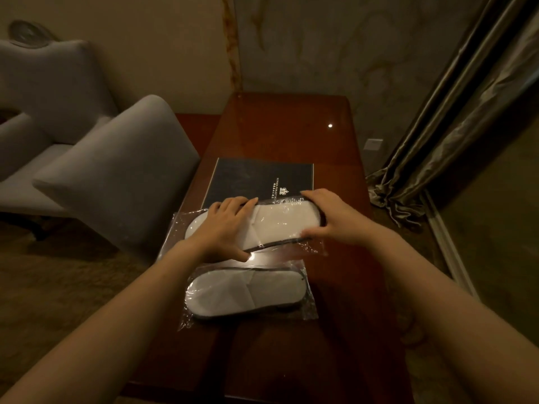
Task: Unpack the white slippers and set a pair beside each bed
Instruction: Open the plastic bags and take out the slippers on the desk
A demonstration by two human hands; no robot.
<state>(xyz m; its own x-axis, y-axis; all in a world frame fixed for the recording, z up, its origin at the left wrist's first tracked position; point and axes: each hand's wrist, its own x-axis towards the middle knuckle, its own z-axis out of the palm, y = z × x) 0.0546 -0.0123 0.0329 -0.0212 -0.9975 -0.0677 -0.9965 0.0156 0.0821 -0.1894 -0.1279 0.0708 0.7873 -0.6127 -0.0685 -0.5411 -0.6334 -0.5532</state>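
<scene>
Nearest, one wrapped slipper pack (246,295) lies below both hands; left hand (224,228) and right hand (332,220) grip a second clear-wrapped white pack (274,225).

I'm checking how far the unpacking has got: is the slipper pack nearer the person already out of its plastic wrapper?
No: the nearer slipper pack lies on the wooden table, sealed in clear plastic, and neither hand touches it.

Dim, warm, wide-angle view.
We see bright glare spots on the glossy table (330,125) and the plastic wrap (252,258); edges bow, corners fall dark, fingers (309,232) blur slightly.
</scene>
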